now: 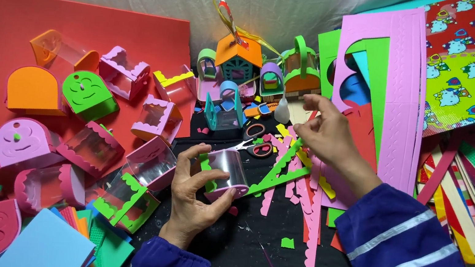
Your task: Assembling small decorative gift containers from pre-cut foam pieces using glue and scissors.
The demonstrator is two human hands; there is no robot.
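My left hand (192,192) holds a small clear plastic box with pink and green foam trim (226,172) over the black work surface. My right hand (327,131) is raised above a pile of scalloped foam strips (298,185), its fingers pinched together; what it pinches is too small to tell. A long green scalloped strip (279,170) lies between the two hands, its end touching the box. Red-handled scissors (255,142) lie just behind the box.
Several finished foam boxes, pink (22,143), green (88,94) and orange (33,89), sit on a red foam sheet (79,24) at left. Small foam houses (238,59) and a glue bottle (282,110) stand at the back. Foam sheets and strips (401,94) pile up at right.
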